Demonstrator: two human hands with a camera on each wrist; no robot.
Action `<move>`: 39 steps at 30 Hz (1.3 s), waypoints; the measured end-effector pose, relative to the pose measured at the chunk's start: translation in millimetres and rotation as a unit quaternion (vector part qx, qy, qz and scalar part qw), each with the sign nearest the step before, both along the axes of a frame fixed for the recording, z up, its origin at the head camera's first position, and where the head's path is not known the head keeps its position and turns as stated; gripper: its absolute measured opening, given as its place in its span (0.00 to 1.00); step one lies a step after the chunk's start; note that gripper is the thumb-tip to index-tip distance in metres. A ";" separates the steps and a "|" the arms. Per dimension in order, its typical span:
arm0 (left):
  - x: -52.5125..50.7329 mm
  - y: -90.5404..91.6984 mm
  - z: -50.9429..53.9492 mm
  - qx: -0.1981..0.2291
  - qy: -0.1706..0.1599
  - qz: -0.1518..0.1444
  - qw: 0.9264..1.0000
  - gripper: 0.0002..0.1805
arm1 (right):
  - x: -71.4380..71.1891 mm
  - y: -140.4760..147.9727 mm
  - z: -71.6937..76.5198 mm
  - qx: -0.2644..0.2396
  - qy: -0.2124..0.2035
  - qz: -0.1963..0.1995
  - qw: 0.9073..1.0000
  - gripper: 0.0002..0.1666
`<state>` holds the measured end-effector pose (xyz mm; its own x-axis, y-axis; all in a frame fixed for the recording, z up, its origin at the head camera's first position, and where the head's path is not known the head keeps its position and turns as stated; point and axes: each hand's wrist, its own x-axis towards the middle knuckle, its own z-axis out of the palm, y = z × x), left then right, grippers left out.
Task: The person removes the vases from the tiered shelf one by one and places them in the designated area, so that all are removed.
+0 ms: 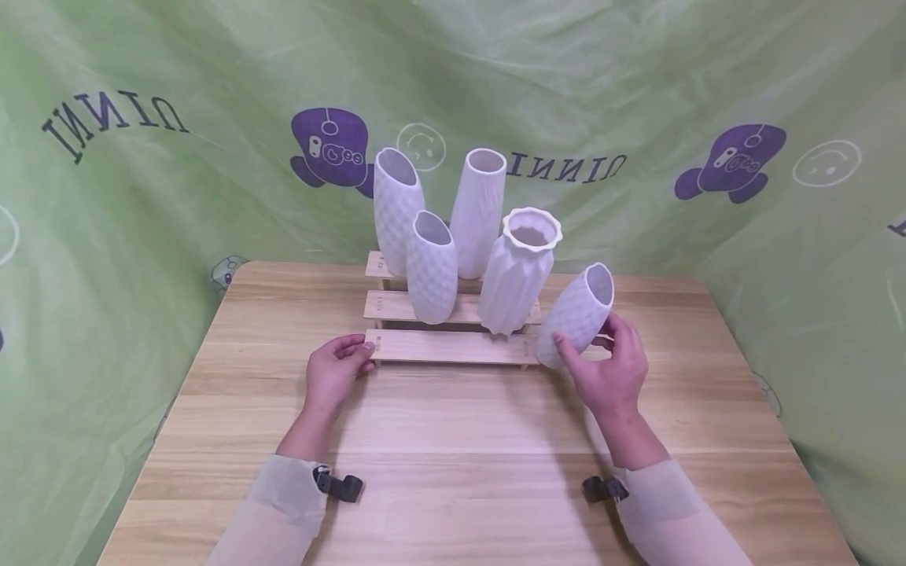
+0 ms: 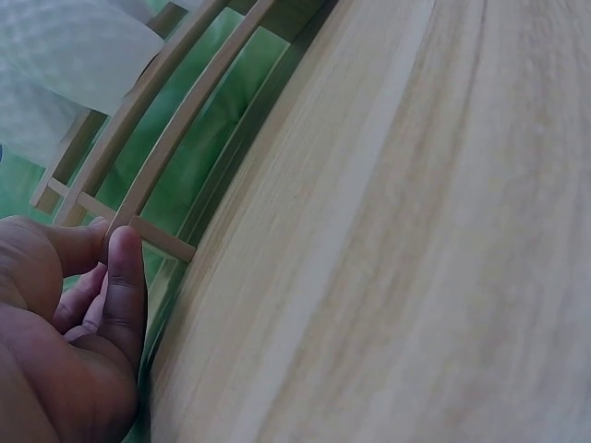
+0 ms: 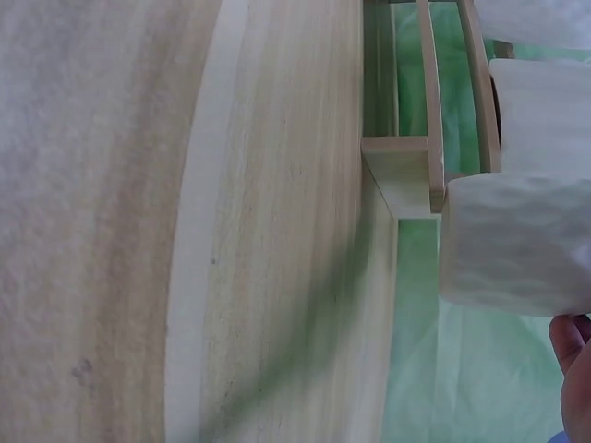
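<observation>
A: ok what's being held?
B: left hand [image 1: 333, 373] pinches the left end of the rack [image 1: 442, 346], thumb on top. right hand [image 1: 613, 371] — fingers curled round a tilted vase [image 1: 575, 316], just by the rack's right end.
A: and past those?
B: four more vases [image 1: 432, 275] beyond the hands — two on the middle tier [image 1: 388, 305], two up top. green cloth [image 1: 602, 71] behind.

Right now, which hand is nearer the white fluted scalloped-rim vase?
Right hand: right of the scalloped-rim vase, holding a white dimpled vase. Left hand: farther left, pinching the wooden rack.
</observation>
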<state>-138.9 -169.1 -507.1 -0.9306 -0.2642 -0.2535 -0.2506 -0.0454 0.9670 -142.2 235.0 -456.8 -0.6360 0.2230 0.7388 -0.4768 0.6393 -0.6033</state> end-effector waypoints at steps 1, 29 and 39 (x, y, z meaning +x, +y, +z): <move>0.1 0.1 0.1 0.000 -0.001 0.001 1.000 0.20 | -0.9 0.3 0.0 -0.002 -0.001 -0.001 1.000 0.39; 0.3 0.5 1.7 -0.002 0.001 0.001 1.000 0.19 | -24.8 7.9 -5.8 -0.018 -0.107 -0.034 0.993 0.40; 1.8 1.2 1.8 -0.002 -0.002 0.000 1.000 0.20 | -38.3 10.4 -6.6 -0.014 -0.145 -0.048 0.988 0.41</move>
